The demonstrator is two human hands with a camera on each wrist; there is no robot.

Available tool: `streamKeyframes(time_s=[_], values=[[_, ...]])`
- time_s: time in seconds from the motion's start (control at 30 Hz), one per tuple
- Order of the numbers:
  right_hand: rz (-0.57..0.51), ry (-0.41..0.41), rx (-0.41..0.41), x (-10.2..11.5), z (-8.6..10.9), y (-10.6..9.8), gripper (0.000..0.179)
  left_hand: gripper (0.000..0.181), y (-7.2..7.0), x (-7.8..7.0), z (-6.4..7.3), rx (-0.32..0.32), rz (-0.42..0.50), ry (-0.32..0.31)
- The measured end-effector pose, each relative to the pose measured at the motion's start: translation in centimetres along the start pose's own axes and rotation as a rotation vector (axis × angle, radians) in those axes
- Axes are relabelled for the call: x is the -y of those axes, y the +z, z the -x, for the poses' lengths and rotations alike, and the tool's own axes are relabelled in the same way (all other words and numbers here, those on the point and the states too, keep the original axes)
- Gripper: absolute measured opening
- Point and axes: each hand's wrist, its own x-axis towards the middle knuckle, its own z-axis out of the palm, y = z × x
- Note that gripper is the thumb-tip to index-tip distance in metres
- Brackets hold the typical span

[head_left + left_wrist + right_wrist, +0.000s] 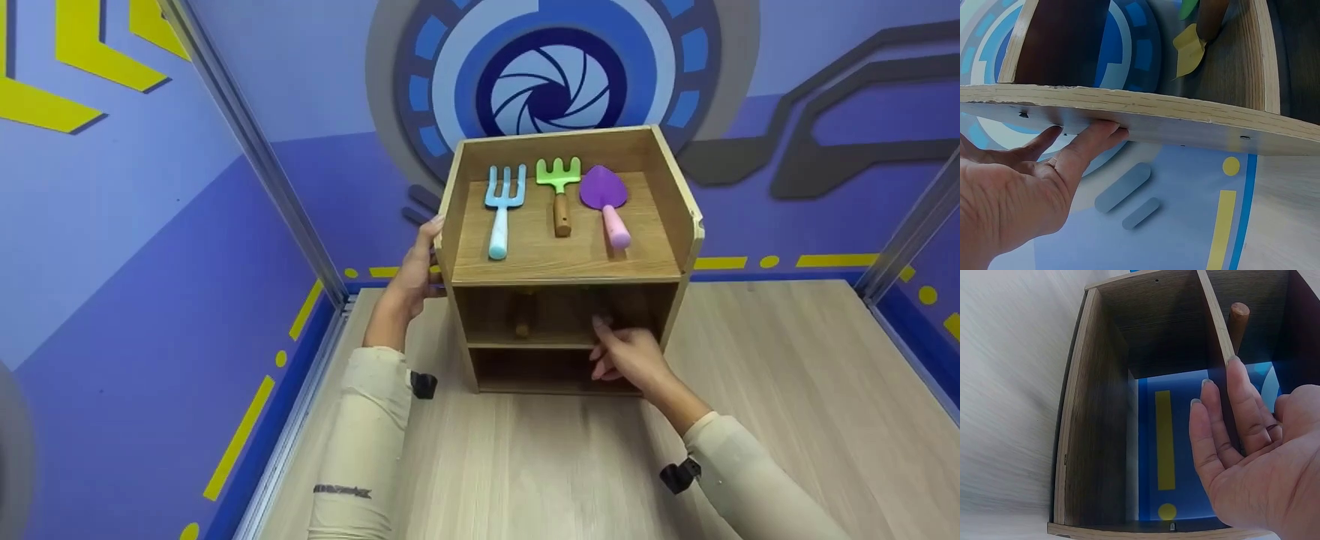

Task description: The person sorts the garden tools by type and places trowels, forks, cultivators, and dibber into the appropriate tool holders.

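Observation:
A small wooden shelf unit (566, 281) stands on the table. My left hand (416, 274) rests against its left side panel, fingertips touching the outer face in the left wrist view. My right hand (630, 356) is at the front of the middle board (1216, 312), fingers extended and loosely spread, with two below the board in the right wrist view. A brown-handled tool (525, 315) lies in the middle compartment; a yellow piece (1189, 50) shows beside its handle. On top lie a light-blue toy fork (500, 214), a green toy rake (561, 199) and a purple toy trowel (606, 195) with a pink handle.
Raised edges surround the shelf unit's top on the back and sides. Behind it stands a printed blue wall (322, 82), with metal corner posts (262, 157) at left and right. The wooden table (795, 375) extends to both sides of the unit.

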Motion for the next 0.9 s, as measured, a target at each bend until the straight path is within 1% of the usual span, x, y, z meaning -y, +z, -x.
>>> streamKeyframes(time_s=[0.1,0.3,0.63,0.77,0.9], values=[[0.004,-0.001,0.014,-0.1,0.0,-0.1,0.065,0.091,0.1,0.1,0.0,-0.002,0.01,-0.015],[0.016,-0.017,0.038,0.0,0.1,-0.4,0.061,0.092,0.0,-0.1,0.1,0.01,0.002,0.005],[0.038,-0.049,0.141,-0.7,0.9,-1.1,0.055,0.092,-0.1,-0.1,0.0,0.01,-0.013,-0.016],[0.07,-0.081,0.131,-1.3,1.5,-1.7,0.051,0.093,-0.1,0.0,0.0,0.009,-0.01,-0.021],[0.073,-0.104,0.114,-2.1,2.0,-2.5,0.046,0.092,0.0,0.0,0.1,0.008,-0.006,-0.019]])
